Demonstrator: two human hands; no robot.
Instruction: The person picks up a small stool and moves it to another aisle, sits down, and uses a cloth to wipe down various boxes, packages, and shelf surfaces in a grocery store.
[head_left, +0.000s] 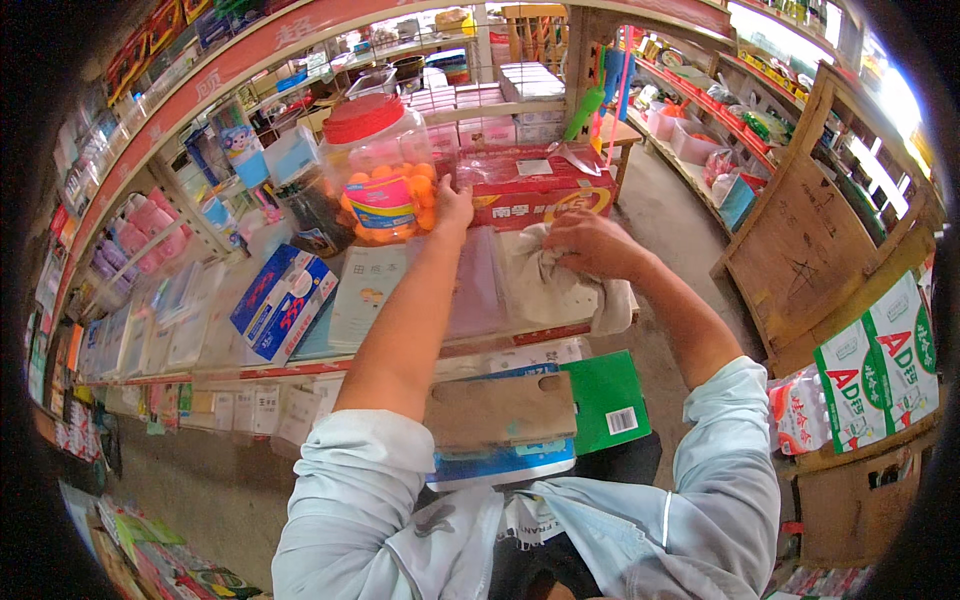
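My left hand is at the right side of a clear plastic jar with a red lid and orange balls inside; its far fingers are partly hidden. A pale cloth lies bunched under my right hand on the right end of the shelf, its lower part hanging over the front edge. Behind both hands sits a red cardboard box. A purple notebook lies between my forearms, and a pale green exercise book is left of my left forearm.
A blue and white box lies tilted on the shelf at the left, near a dark container. Close to my body are a brown cardboard piece and a green box. A wooden frame and drink cartons stand at the right.
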